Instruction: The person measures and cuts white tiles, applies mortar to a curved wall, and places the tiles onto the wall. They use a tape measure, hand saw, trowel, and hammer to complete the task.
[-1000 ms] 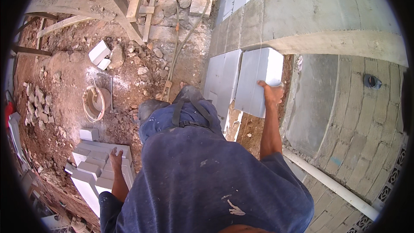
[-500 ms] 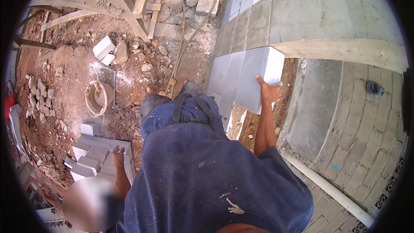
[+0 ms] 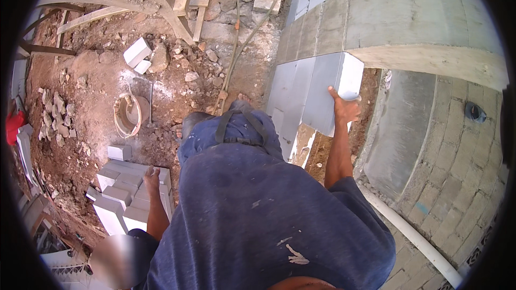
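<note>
My right hand [image 3: 346,110] grips the near end of a light grey building block [image 3: 322,94]. Its thumb lies on the block's grey face and its fingers reach round to the white end. This block lies on a low wall of pale blocks [image 3: 287,91], close against the concrete beam [image 3: 317,32]. Off to my left, my left hand [image 3: 152,178] hangs with its fingers slightly apart and nothing visible in it. From this view it overlaps a stack of white blocks [image 3: 113,196]; whether it touches them cannot be told.
A mortar bucket [image 3: 130,115] stands on the reddish rubble ground, with a thin rod beside it. A hose [image 3: 231,70] runs ahead of my feet. Timber props [image 3: 183,16] rise at the far left. A white pipe [image 3: 411,239] and a rough block wall [image 3: 457,145] are at right.
The whole view has shifted slightly, so things appear a little farther right and up. My right hand stays on the block's end. My left hand still hangs by the stack.
</note>
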`<control>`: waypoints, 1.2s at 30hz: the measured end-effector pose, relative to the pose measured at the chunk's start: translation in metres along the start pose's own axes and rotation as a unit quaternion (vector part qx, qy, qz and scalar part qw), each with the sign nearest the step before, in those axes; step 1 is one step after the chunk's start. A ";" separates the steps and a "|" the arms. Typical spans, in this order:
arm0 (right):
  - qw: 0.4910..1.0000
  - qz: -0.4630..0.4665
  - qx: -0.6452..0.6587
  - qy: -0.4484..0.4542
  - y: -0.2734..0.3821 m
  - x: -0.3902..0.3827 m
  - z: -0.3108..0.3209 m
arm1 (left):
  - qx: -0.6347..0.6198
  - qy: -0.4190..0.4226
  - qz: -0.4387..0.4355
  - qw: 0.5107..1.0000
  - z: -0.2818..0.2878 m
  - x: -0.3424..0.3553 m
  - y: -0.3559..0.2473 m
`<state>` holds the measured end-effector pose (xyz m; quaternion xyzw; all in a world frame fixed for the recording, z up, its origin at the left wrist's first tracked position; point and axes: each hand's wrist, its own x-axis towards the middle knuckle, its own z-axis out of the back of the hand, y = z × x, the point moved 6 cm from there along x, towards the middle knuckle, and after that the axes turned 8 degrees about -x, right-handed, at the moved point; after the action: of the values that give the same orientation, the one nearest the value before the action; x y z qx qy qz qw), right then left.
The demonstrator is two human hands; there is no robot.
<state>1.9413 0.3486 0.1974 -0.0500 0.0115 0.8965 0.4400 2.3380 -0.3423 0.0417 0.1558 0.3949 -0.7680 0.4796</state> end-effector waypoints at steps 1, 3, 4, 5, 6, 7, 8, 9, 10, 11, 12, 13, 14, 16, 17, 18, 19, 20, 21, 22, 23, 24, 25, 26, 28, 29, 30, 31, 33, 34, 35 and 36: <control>1.000 0.001 0.000 -0.008 0.000 -0.001 0.002 | 0.000 -0.003 0.002 1.000 -0.003 0.002 0.000; 1.000 0.007 -0.009 -0.022 -0.005 0.006 -0.004 | -0.045 -0.003 0.009 0.999 -0.012 0.010 0.005; 1.000 0.007 -0.008 -0.019 -0.004 0.006 -0.005 | -0.060 0.003 0.007 0.998 -0.012 0.011 0.001; 1.000 0.008 -0.007 -0.016 -0.003 0.006 -0.003 | -0.074 0.009 0.005 0.997 -0.018 0.012 -0.005; 1.000 0.007 -0.007 -0.013 -0.001 0.004 -0.002 | -0.087 0.016 0.003 0.996 -0.024 0.010 -0.014; 1.000 0.010 -0.013 -0.014 0.002 0.001 0.003 | -0.096 0.002 -0.016 0.995 -0.028 0.012 -0.024; 1.000 0.009 -0.015 -0.015 0.002 0.000 0.003 | -0.105 -0.012 -0.034 0.994 -0.032 0.012 -0.033; 1.000 0.008 -0.018 -0.017 0.001 0.000 0.003 | -0.114 -0.025 -0.052 0.992 -0.035 0.010 -0.042; 1.000 0.008 -0.017 -0.020 0.002 0.001 0.004 | -0.110 -0.023 -0.050 0.992 -0.039 0.009 -0.050; 0.999 0.003 -0.035 -0.032 0.001 0.003 0.001 | -0.108 -0.022 -0.046 0.993 -0.041 0.006 -0.058; 0.999 0.005 -0.033 -0.025 0.006 0.000 0.001 | -0.106 -0.025 -0.041 0.993 -0.040 0.005 -0.065; 0.999 0.008 -0.034 -0.019 0.011 -0.003 0.004 | -0.103 -0.011 -0.029 0.994 -0.041 0.000 -0.076; 0.999 0.014 -0.035 -0.013 0.015 -0.006 0.006 | -0.102 0.002 -0.016 0.995 -0.041 -0.005 -0.086; 0.996 0.018 -0.059 -0.062 0.010 0.003 -0.006 | -0.116 -0.005 -0.012 0.993 -0.045 0.001 -0.077; 0.995 0.007 -0.090 -0.050 0.005 0.011 -0.014 | -0.125 -0.021 -0.021 0.992 -0.048 0.011 -0.061; 0.990 -0.013 -0.130 -0.046 -0.010 0.020 -0.019 | -0.111 -0.008 -0.016 0.994 -0.052 0.009 -0.080; 0.991 -0.001 -0.121 -0.051 -0.017 0.021 -0.020 | -0.099 0.005 -0.010 0.995 -0.054 0.003 -0.103; 0.992 0.011 -0.109 -0.057 -0.016 0.024 -0.018 | -0.103 -0.012 -0.012 0.995 -0.053 0.000 -0.109; 0.992 0.020 -0.111 -0.054 -0.016 0.028 -0.020 | -0.108 -0.021 -0.019 0.994 -0.056 -0.001 -0.116; 0.992 0.023 -0.113 -0.054 -0.017 0.033 -0.020 | -0.112 -0.025 -0.031 0.993 -0.058 0.001 -0.121; 0.992 0.022 -0.114 -0.053 -0.018 0.036 -0.022 | -0.106 -0.016 -0.019 0.994 -0.063 -0.004 -0.103; 0.992 0.033 -0.110 -0.058 -0.005 0.036 -0.021 | -0.104 -0.009 -0.021 0.994 -0.068 0.002 -0.084; 0.991 0.042 -0.113 -0.062 0.001 0.032 -0.020 | -0.101 0.003 -0.020 0.995 -0.073 0.002 -0.083; 0.990 0.052 -0.115 -0.067 0.010 0.031 -0.016 | -0.112 0.014 -0.017 0.993 -0.079 0.013 -0.090; 0.982 0.060 -0.099 -0.146 0.025 0.026 -0.004 | -0.126 0.026 0.019 0.992 -0.075 -0.006 -0.102; 0.976 0.096 -0.055 -0.187 0.035 0.016 0.004 | -0.077 -0.029 0.010 0.997 -0.070 -0.006 -0.101; 0.965 0.135 -0.008 -0.227 0.051 0.001 0.017 | -0.094 -0.045 0.012 0.994 -0.058 -0.010 -0.104; 0.959 0.172 0.019 -0.226 0.072 -0.027 0.033 | -0.115 -0.056 0.016 0.992 -0.046 -0.014 -0.111; 0.905 0.309 0.290 -0.049 0.117 -0.073 0.027 | -0.165 -0.100 0.009 0.981 -0.039 -0.023 -0.115; 0.873 0.379 0.306 0.009 0.140 -0.090 0.003 | -0.188 -0.134 -0.001 0.973 -0.036 -0.026 -0.116; 0.835 0.443 0.320 0.065 0.160 -0.108 -0.030 | -0.211 -0.167 -0.015 0.963 -0.033 -0.026 -0.118; 0.813 0.518 0.232 0.128 0.183 -0.141 -0.058 | -0.232 -0.169 0.019 0.958 -0.033 -0.029 -0.115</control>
<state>1.8871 0.1213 0.1499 -0.0471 0.2993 0.9481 -0.0964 2.2490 -0.2736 0.0912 -0.0844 0.4720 -0.6610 0.5771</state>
